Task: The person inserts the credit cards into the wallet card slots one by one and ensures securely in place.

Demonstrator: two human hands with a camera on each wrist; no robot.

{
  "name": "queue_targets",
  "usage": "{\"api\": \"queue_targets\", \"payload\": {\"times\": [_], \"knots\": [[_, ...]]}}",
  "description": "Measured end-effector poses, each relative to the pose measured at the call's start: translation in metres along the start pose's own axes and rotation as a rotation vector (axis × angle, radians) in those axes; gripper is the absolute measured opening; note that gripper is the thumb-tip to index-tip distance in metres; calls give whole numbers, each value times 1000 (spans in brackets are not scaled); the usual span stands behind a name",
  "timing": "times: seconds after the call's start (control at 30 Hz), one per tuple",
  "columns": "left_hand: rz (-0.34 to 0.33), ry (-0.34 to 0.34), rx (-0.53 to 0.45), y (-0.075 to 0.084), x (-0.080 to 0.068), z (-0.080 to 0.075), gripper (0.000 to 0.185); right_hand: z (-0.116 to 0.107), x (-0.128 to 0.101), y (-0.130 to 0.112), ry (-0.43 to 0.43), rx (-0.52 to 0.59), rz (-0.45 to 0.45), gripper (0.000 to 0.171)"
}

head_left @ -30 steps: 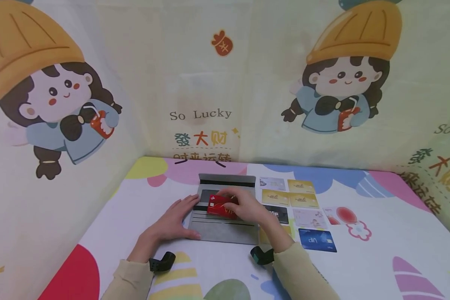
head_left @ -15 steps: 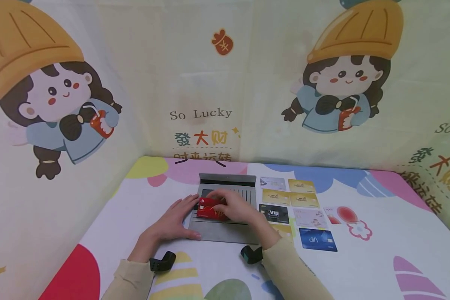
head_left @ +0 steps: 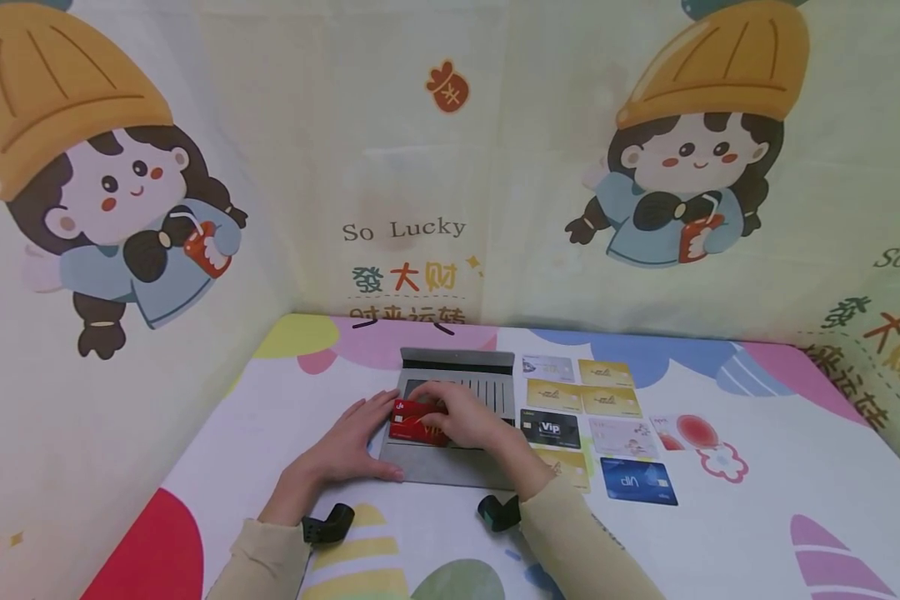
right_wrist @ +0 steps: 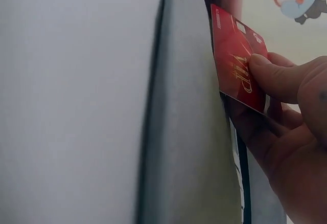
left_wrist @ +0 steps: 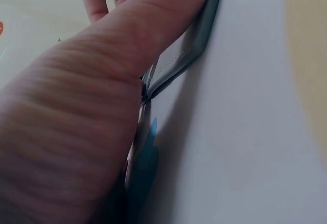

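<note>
A grey card wallet lies unfolded on the table, with rows of slots across its inside. My right hand pinches a red VIP card between thumb and fingers over the wallet's left half. In the right wrist view the red card stands tilted, its long lower edge at the wallet's surface. Whether that edge is inside a slot I cannot tell. My left hand rests at the wallet's left side, fingers along the edge and thumb on the near corner. The left wrist view shows this thumb against the wallet's edge.
Right of the wallet several cards lie flat: gold ones, a black VIP card, a pale pink one and a blue one. The right forearm partly covers a gold card. Patterned cloth hangs behind the table.
My right hand has carried the red card leftward and slightly nearer across the wallet, uncovering the black VIP card. The left hand has stayed at the wallet's edge.
</note>
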State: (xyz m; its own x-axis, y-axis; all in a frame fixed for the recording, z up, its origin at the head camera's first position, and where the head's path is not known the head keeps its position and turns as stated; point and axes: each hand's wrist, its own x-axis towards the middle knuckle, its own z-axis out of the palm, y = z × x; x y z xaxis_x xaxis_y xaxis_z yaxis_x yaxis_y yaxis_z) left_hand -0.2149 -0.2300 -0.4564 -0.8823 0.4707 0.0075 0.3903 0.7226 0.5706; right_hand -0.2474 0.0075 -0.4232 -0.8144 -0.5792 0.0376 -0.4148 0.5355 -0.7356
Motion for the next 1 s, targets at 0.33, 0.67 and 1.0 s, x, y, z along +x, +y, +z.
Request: {"api": "queue_targets", "payload": {"times": [0.33, 0.67, 1.0], "knots": [[6, 5, 7, 0, 1, -1, 111, 3, 0, -4, -17, -45, 7, 36], [-6, -4, 19, 1, 1, 0, 111, 4, -2, -4, -34, -147, 2, 33], [7, -5, 17, 0, 1, -1, 113, 3, -2, -5, -86, -157, -27, 29]]}}
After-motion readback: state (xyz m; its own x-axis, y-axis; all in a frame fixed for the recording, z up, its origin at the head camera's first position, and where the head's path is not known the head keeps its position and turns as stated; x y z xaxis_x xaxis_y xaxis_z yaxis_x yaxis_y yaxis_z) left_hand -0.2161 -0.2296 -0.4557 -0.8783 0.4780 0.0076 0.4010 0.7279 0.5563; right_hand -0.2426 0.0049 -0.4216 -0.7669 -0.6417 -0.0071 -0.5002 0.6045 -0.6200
